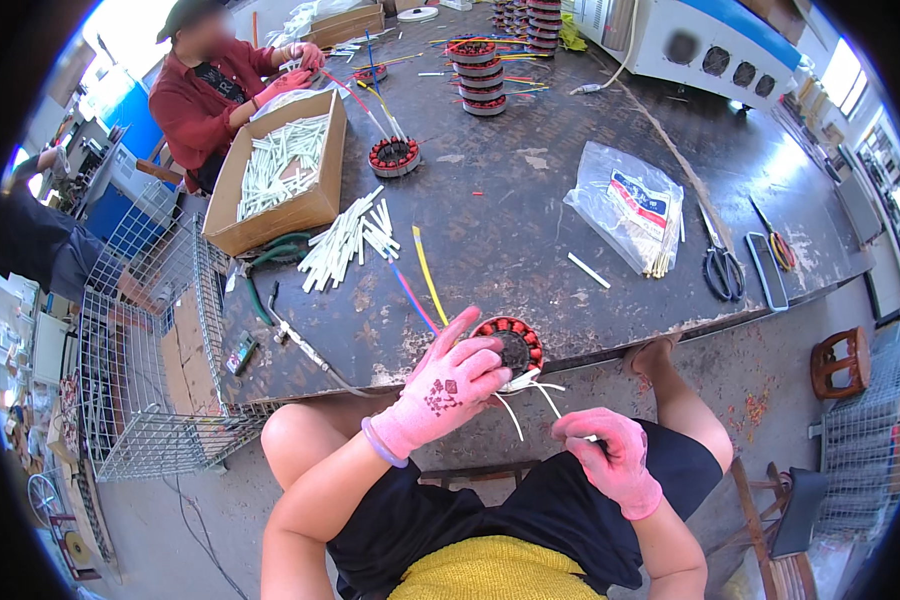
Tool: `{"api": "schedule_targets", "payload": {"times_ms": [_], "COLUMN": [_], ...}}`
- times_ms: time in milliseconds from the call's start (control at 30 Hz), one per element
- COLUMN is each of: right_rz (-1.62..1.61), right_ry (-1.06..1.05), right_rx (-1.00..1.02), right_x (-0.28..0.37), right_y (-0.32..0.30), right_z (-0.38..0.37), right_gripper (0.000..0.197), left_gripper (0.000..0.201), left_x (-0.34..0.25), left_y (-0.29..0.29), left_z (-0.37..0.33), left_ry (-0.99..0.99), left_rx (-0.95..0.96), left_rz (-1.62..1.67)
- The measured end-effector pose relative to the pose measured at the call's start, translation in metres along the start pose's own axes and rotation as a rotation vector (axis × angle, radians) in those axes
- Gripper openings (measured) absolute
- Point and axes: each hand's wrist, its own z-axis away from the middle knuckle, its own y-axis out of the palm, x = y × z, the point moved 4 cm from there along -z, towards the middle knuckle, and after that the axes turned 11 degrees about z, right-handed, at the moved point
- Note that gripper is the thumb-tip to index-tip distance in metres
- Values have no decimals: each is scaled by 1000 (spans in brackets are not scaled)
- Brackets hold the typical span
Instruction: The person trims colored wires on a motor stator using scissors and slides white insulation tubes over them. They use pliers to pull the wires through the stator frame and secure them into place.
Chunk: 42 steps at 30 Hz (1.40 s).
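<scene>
A ring-shaped motor stator [523,345] with red windings lies at the table's near edge, in front of me. My left hand [440,395], in a pink glove, grips its left side, with the fingers over the ring. Yellow [428,270] and red-blue sleeved leads [412,298] stretch away beyond that hand. Thin white cords [512,415] hang from the stator's near side. To the right and nearer me, my right hand [615,455], also gloved, is closed in a pinch; one white cord runs to its fingertips. The cord's end is hidden by the fingers.
White tubes [350,240] lie beside a cardboard box [335,165] of more tubes. Green-handled pliers [260,300] are at left. A plastic bag [620,190], scissors [720,265] and a phone [767,270] lie right. Stacked stators [480,75] stand farther back. A co-worker [205,95] works at far left.
</scene>
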Motion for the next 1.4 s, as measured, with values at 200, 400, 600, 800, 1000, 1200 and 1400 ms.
{"api": "schedule_targets", "payload": {"times_ms": [200, 400, 600, 800, 1000, 1200, 1400], "right_rz": [17, -38, 31, 42, 31, 46, 50], "right_ry": [73, 67, -46, -141, -130, -112, -29], "right_rx": [-72, -127, -179, -180, -189, -172, -153], "right_x": [-6, -5, 5, 9, 4, -1, -8], "right_y": [1, 11, 13, 17, 25, 29, 37], "right_z": [17, 19, 20, 19, 22, 23, 19], "right_gripper": [21, 21, 13, 29, 31, 32, 29], "left_gripper": [43, 45, 44, 45, 45, 45, 46], "left_x": [12, 25, 27, 25, 24, 24, 24], "left_y": [0, -7, -2, -1, 0, -1, -1], "left_z": [-16, -19, -16, -15, -15, -15, -13], "left_ry": [19, -44, -78, -80, -85, -93, -89], "left_rx": [2, -35, -68, -104, -108, -111, -119], "left_rz": [138, 158, 177, 161, 157, 143, 132]}}
